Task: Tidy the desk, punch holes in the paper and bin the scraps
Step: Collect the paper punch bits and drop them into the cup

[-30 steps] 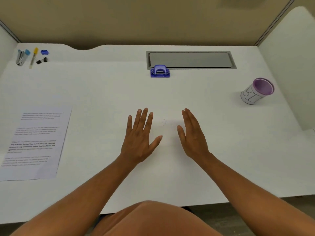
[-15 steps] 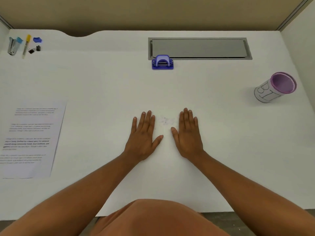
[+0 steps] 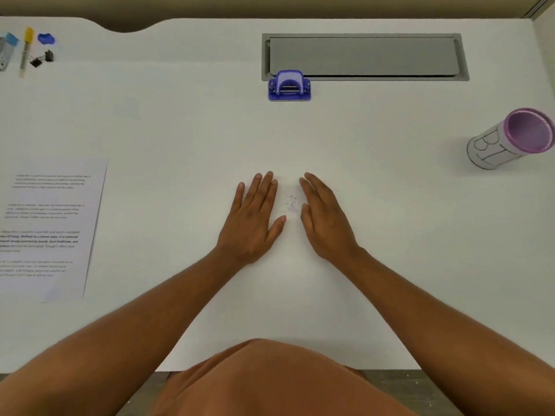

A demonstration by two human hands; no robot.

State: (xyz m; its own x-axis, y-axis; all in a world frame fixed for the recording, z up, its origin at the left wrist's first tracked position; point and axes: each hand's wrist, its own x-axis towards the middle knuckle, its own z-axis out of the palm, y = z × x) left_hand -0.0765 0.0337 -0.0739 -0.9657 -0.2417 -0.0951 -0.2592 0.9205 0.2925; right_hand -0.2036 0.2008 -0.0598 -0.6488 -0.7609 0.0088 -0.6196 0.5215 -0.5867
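A small heap of white paper scraps [image 3: 291, 203] lies on the white desk [image 3: 390, 235] between my two hands. My left hand [image 3: 253, 217] rests flat on the desk just left of the scraps, fingers together and holding nothing. My right hand [image 3: 326, 216] stands on its edge just right of the scraps, also holding nothing. A blue hole punch [image 3: 289, 85] sits further back at the centre. A printed sheet of paper [image 3: 51, 226] lies at the left edge. A purple-rimmed bin cup [image 3: 510, 139] marked "BI" stands at the right.
At the back left lie a stapler [image 3: 6, 51], a yellow-capped pen [image 3: 26, 51], black binder clips [image 3: 42, 59] and a small blue item [image 3: 46, 39]. A grey cable hatch [image 3: 365, 57] is set into the desk behind the punch. Partition walls enclose the desk.
Both hands have drawn closer together around the scraps, which are now bunched into a tighter heap. My right hand has tipped from flat onto its edge.
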